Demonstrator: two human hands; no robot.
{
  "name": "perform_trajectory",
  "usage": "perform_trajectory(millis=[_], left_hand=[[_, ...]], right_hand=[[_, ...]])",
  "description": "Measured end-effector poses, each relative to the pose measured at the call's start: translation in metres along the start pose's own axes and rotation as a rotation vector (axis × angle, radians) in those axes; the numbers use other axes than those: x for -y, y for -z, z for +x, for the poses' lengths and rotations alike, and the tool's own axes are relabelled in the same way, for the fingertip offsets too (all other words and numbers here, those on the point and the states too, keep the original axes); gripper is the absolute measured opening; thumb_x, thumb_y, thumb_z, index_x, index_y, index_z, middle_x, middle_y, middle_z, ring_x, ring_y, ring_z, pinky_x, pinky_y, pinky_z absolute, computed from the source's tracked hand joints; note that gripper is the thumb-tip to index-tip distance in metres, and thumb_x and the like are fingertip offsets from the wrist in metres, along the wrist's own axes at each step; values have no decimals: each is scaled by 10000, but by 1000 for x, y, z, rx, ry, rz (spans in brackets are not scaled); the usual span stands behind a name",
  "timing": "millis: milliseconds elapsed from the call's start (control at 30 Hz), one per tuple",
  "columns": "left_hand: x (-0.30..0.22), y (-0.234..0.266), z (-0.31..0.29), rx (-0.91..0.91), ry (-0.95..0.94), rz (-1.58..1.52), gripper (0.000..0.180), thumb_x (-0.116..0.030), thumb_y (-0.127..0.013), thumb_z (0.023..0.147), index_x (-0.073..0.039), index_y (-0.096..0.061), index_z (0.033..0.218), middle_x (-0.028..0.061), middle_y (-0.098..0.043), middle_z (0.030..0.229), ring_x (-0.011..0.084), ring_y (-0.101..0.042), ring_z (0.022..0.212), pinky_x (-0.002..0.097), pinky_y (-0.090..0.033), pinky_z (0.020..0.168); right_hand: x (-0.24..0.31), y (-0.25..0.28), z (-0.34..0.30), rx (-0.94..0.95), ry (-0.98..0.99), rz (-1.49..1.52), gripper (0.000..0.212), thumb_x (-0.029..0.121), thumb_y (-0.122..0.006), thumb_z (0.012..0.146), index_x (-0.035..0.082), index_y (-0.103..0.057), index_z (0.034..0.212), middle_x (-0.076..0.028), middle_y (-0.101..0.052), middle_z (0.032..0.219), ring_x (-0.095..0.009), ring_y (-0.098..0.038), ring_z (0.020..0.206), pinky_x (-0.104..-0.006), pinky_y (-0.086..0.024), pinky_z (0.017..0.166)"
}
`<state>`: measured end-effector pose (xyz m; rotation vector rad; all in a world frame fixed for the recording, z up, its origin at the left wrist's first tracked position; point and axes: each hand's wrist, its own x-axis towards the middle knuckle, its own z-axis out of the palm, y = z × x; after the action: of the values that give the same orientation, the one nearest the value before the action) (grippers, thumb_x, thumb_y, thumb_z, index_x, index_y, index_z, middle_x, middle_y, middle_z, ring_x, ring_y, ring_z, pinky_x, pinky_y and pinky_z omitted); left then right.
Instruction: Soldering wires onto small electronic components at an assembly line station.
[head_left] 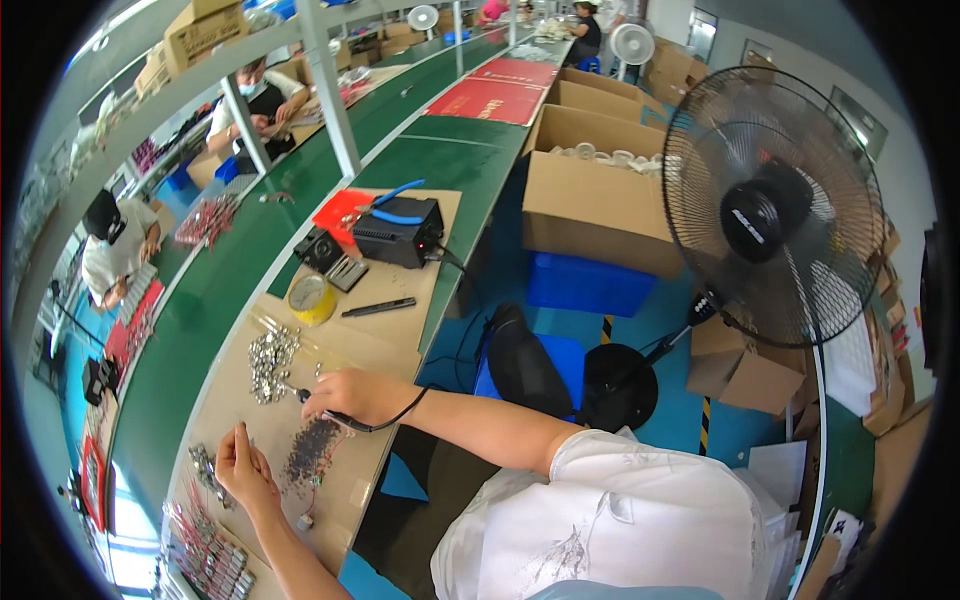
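My right hand (355, 397) is closed around a soldering iron (347, 421), whose black cord loops back under my wrist. Its front end points at a heap of small shiny metal parts (270, 362) on the brown board (225, 400). Lower left, my left hand (245, 472) has thumb and fingers pinched together; what they hold is too small to make out. Between and below the hands lies a scatter of tiny dark components (312, 448). A second cluster of metal pieces (205, 470) sits beside my left hand, above several parts with red wires (210, 545).
Farther up the bench stand a black soldering station (398, 238), blue-handled pliers (400, 205), a red tray (340, 215), a yellow tape roll (311, 299) and a black pen (378, 307). To the right are cardboard boxes (600, 205) and a floor fan (770, 210). Other people work across the line.
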<state>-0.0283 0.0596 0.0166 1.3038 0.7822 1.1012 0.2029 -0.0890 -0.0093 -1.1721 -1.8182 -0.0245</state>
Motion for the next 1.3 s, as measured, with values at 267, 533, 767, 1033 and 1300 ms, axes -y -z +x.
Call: perform_trajectory(millis=[267,533,767,1033,1300], left_hand=[[5,-4,0,-16,-26,-113,186,-148,-695,1043,-38,-582,946,-28,-450,565,42,-328,369,224,-197,335],[11,12,3,65,-78,-180,139,-56,-601,1039,-33,-534,919,-14,-425,564,57,-319,392,227,-204,357],[5,15,-3,25,-78,-209,130,-25,-583,1016,-35,-524,901,-4,-421,564,59,-308,396,227,-195,365],[-1,25,-6,90,-98,-153,127,-70,-584,1032,-55,-530,918,-4,-429,579,64,-322,406,222,-201,331],[-11,21,-9,-28,0,-159,161,-103,-584,1078,-33,-544,939,-17,-372,531,72,-326,356,224,-201,306]], right_hand=[[4,4,-1,-25,-2,-59,258,11,-664,890,64,-711,1138,-131,-691,993,-355,-643,980,-436,-541,853],[9,6,1,55,-38,-107,329,-26,-636,841,80,-699,1146,-120,-657,963,-341,-638,986,-435,-553,828],[11,11,3,149,-40,-60,390,3,-676,816,68,-663,1200,-124,-632,972,-338,-627,1000,-431,-548,827],[8,11,3,145,-84,-19,399,23,-644,866,63,-654,1263,-120,-605,965,-328,-618,960,-423,-550,798],[13,15,8,179,-146,7,451,-9,-661,848,45,-634,1294,-124,-615,995,-335,-606,990,-418,-545,859]])
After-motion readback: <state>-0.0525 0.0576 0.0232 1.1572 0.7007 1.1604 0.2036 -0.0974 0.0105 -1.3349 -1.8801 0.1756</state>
